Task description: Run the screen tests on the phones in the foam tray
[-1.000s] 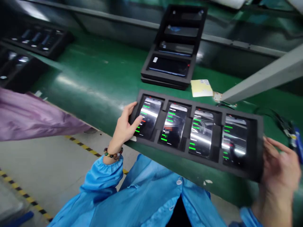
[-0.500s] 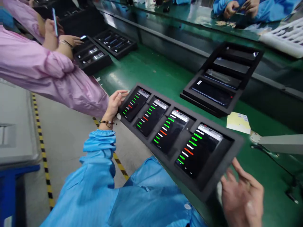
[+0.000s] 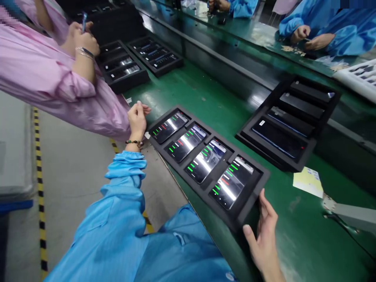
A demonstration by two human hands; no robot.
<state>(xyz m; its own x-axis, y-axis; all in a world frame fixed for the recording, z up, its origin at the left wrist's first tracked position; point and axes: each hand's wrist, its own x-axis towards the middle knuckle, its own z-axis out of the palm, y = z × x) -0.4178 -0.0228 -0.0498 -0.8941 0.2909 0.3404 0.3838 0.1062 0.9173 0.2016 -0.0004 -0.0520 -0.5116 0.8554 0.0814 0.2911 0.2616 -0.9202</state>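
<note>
A dark foam tray [image 3: 202, 187] lies on the green bench in front of me. Several smartphones rest in its slots, the nearest phone [image 3: 232, 184] lit with green, white and red bars on a dark screen. Just off the tray's far left end, my left hand [image 3: 137, 120] is empty, its fingers loosely bent and a bead bracelet on the wrist. My right hand [image 3: 264, 235] is open at the near right end, thumb and fingers spread. Its fingertips are close to the tray's edge; whether they touch it I cannot tell.
Stacked foam trays [image 3: 282, 166] with phones stand to the right, by a yellow note [image 3: 307, 182] and a grey arm [image 3: 349, 211]. At left a co-worker's pink sleeve [image 3: 73, 98] reaches over more phone trays [image 3: 164, 68]. Other people sit across the bench.
The tray has come down onto the bench, and glare now crosses its screens. My left hand has come away from its end. My right hand has shifted left with the tray's end.
</note>
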